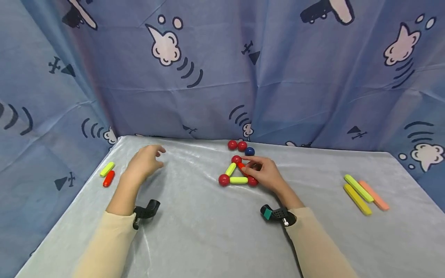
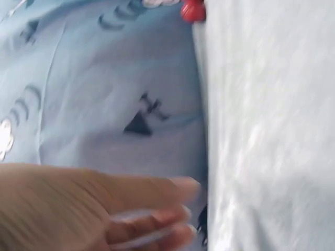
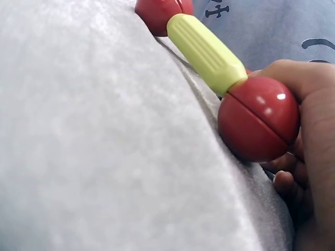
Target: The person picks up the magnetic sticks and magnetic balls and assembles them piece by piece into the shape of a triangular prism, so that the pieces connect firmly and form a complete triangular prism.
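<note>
A triangle of red balls and short rods lies flat on the table, with a ball at each corner. Two sides are yellow-green rods, and the third is a red rod. My right hand pinches the red rod between thumb and fingers, beside the near right ball. That hand partly hides the rod; the right wrist view shows a ball and a yellow-green rod close by. Over the left part of the table hovers my left hand, holding nothing, its fingers loosely bent.
Behind the triangle sit two red balls and a blue ball. A short yellow-green rod and a red rod lie at left. Longer yellow, yellow-green and orange rods lie at right. A patterned curtain hangs behind.
</note>
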`<move>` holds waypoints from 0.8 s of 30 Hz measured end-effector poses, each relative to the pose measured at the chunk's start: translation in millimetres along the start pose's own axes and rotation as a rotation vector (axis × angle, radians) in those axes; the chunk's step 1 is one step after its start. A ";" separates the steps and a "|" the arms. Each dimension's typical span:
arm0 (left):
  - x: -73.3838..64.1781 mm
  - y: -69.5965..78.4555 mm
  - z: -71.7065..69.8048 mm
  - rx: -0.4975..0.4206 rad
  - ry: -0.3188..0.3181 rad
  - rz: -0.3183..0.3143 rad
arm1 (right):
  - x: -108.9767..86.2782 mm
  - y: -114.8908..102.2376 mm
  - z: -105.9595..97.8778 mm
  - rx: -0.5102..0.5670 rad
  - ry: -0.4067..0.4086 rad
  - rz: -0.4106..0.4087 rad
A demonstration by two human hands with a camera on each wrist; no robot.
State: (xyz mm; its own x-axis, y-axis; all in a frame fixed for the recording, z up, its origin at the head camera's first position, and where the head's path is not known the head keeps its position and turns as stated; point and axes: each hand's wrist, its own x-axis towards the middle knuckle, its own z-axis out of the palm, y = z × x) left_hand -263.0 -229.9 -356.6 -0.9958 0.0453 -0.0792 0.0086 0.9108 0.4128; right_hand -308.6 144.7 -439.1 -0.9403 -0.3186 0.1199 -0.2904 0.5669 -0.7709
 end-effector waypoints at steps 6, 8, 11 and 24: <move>-4.5 -14.9 -12.9 0.031 -0.134 -0.053 | -0.9 0.7 0.3 0.004 0.017 0.006; -4.8 -17.0 -12.8 0.050 -0.144 -0.085 | -0.8 0.1 0.6 0.007 0.012 0.002; -4.8 -18.6 -11.4 0.076 -0.139 -0.123 | -0.5 -1.0 1.4 0.011 0.009 0.002; -6.6 -23.0 -7.4 0.119 -0.220 -0.093 | -1.4 -2.1 3.3 0.022 0.018 0.009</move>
State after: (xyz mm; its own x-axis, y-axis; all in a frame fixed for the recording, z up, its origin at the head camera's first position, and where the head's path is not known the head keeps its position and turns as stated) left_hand -257.3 -254.2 -358.9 -0.9494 0.0350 -0.3121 -0.0587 0.9565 0.2858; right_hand -306.1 141.4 -439.7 -0.9460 -0.2997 0.1237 -0.2778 0.5525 -0.7858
